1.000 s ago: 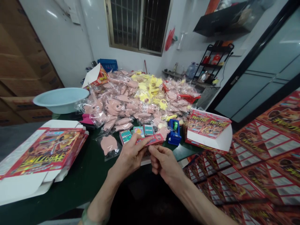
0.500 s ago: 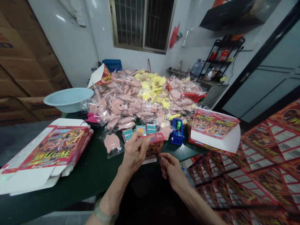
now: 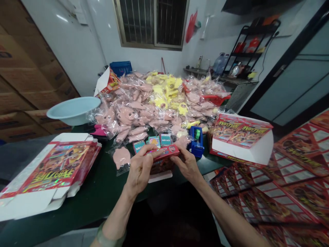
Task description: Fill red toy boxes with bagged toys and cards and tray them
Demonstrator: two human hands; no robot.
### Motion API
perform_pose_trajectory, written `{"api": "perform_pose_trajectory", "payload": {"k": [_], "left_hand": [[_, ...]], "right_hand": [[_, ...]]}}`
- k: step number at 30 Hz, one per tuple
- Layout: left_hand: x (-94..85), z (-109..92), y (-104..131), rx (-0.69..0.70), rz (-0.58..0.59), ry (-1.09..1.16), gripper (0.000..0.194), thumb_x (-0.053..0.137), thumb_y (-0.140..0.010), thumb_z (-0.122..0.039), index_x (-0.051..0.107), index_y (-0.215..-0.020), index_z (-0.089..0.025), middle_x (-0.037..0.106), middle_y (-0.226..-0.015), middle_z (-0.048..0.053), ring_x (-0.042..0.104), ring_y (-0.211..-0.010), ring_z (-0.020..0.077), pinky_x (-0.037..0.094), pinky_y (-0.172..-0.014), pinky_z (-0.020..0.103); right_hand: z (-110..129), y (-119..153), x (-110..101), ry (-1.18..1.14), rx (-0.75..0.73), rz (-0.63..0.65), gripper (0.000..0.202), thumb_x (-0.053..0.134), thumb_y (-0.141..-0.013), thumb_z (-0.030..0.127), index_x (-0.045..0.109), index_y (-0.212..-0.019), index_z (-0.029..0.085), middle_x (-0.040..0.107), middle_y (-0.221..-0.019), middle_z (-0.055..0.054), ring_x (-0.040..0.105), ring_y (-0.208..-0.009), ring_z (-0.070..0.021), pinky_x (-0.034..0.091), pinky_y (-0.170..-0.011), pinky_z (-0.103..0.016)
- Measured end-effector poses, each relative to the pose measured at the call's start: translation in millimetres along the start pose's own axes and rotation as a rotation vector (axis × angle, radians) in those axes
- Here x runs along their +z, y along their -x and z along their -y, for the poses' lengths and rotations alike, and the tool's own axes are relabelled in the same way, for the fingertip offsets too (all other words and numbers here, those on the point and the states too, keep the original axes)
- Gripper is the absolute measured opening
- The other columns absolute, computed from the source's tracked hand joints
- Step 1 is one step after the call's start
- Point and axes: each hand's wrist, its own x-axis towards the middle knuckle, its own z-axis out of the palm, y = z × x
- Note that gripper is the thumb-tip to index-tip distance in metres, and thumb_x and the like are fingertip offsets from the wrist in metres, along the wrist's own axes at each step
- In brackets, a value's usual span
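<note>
Between my hands, near the table's front edge, is a small red printed box (image 3: 164,161) with a white flap sticking out at its bottom. My left hand (image 3: 141,166) grips the box's left end, thumb and fingers along its top edge. On the right end, my right hand (image 3: 187,163) has its thumb and fingers closed around the corner. Just behind the box lie several teal cards (image 3: 154,141). A pink bagged toy (image 3: 121,158) lies flat to the left of my left hand. The blue tape dispenser (image 3: 196,142) stands right of my right hand.
Flattened red boxes (image 3: 56,168) are stacked on the left, near a light-blue basin (image 3: 74,110). Bagged pink and yellow toys (image 3: 138,106) heap across the back. An open display box (image 3: 240,139) sits at right, above many stacked printed boxes (image 3: 288,171).
My right hand has moved up from below the box and taken hold of its right end. My left hand keeps its grip. The view has shifted slightly.
</note>
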Motion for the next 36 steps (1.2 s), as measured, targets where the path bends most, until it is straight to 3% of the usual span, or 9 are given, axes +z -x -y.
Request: {"api": "perform_pose_trajectory", "payload": {"k": [3, 6, 8, 11, 14, 22, 26, 31, 36], "left_hand": [[-2.4, 0.3, -0.3, -0.086, -0.009, 0.085, 0.048, 0.026, -0.095, -0.035, 0.072, -0.095, -0.021, 0.06, -0.105, 0.008, 0.06, -0.092, 0.0172, 0.049, -0.078, 0.029], [-4.3, 0.7, 0.2, -0.02, 0.039, 0.115, 0.037, 0.038, -0.092, -0.039, 0.069, -0.103, -0.022, 0.059, -0.103, 0.008, 0.059, -0.094, 0.0178, 0.05, -0.078, 0.03], [-5.1, 0.1, 0.3, 0.055, 0.051, 0.024, 0.036, 0.056, -0.083, -0.042, 0.065, -0.109, -0.02, 0.056, -0.11, 0.009, 0.057, -0.102, 0.0215, 0.05, -0.082, 0.033], [-5.0, -3.3, -1.0, 0.137, -0.067, -0.208, 0.036, 0.071, -0.072, -0.029, 0.064, -0.107, -0.02, 0.054, -0.115, 0.01, 0.055, -0.106, 0.0225, 0.049, -0.085, 0.035], [-3.7, -8.9, -5.1, 0.186, -0.142, -0.305, 0.023, 0.068, -0.075, -0.018, 0.066, -0.098, -0.021, 0.059, -0.105, 0.006, 0.058, -0.095, 0.0177, 0.05, -0.08, 0.032], [2.8, -17.2, -19.9, 0.19, -0.12, -0.211, 0.011, 0.061, -0.077, -0.006, 0.066, -0.076, -0.015, 0.065, -0.077, 0.003, 0.061, -0.076, 0.0135, 0.048, -0.071, 0.027], [5.1, -13.2, -21.9, 0.176, -0.13, -0.113, 0.014, 0.059, -0.077, -0.002, 0.064, -0.075, -0.015, 0.064, -0.075, 0.003, 0.061, -0.077, 0.0138, 0.049, -0.07, 0.029], [6.1, -10.8, -24.2, 0.257, -0.197, -0.117, 0.017, 0.061, -0.075, 0.001, 0.063, -0.075, -0.016, 0.063, -0.075, 0.002, 0.06, -0.079, 0.0149, 0.049, -0.073, 0.032], [4.9, -8.4, -19.7, 0.362, -0.12, -0.257, 0.019, 0.062, -0.074, -0.001, 0.063, -0.081, -0.019, 0.061, -0.081, 0.001, 0.058, -0.085, 0.0165, 0.048, -0.074, 0.035]], "right_hand": [[-2.6, 0.7, 1.3, -0.016, 0.014, -0.02, 0.027, 0.065, -0.075, 0.026, 0.065, -0.102, 0.023, 0.068, -0.098, -0.002, 0.062, -0.089, -0.0197, 0.046, -0.082, -0.029], [-1.1, 2.3, 2.0, -0.012, 0.021, -0.023, 0.026, 0.066, -0.074, 0.026, 0.066, -0.1, 0.023, 0.069, -0.095, -0.002, 0.062, -0.087, -0.0201, 0.046, -0.08, -0.029], [-0.4, 0.2, 2.0, 0.003, 0.006, -0.012, 0.025, 0.065, -0.075, 0.026, 0.065, -0.1, 0.023, 0.069, -0.095, -0.002, 0.062, -0.087, -0.0203, 0.047, -0.08, -0.029], [-2.0, -4.4, 2.3, 0.028, -0.023, 0.008, 0.024, 0.062, -0.079, 0.028, 0.063, -0.102, 0.023, 0.068, -0.095, -0.003, 0.062, -0.085, -0.0195, 0.047, -0.078, -0.029], [-3.8, -6.4, 3.2, 0.047, -0.045, 0.014, 0.023, 0.061, -0.08, 0.027, 0.062, -0.103, 0.023, 0.068, -0.094, -0.003, 0.062, -0.084, -0.0188, 0.047, -0.076, -0.028], [-3.8, -4.6, 3.4, 0.086, -0.162, 0.023, 0.024, 0.059, -0.081, 0.025, 0.059, -0.105, 0.021, 0.066, -0.09, -0.003, 0.061, -0.085, -0.0187, 0.048, -0.074, -0.028], [-5.1, -4.4, 4.5, 0.096, -0.164, 0.012, 0.024, 0.06, -0.082, 0.025, 0.058, -0.105, 0.021, 0.066, -0.092, -0.002, 0.061, -0.081, -0.0171, 0.049, -0.069, -0.026], [-4.7, -5.5, 5.8, 0.114, -0.146, -0.002, 0.024, 0.06, -0.081, 0.026, 0.059, -0.104, 0.021, 0.067, -0.091, -0.003, 0.06, -0.076, -0.0157, 0.048, -0.065, -0.025], [-4.2, -6.5, 6.0, 0.079, -0.122, 0.006, 0.024, 0.06, -0.082, 0.027, 0.059, -0.105, 0.019, 0.066, -0.092, -0.003, 0.06, -0.073, -0.0142, 0.047, -0.061, -0.023]]}}
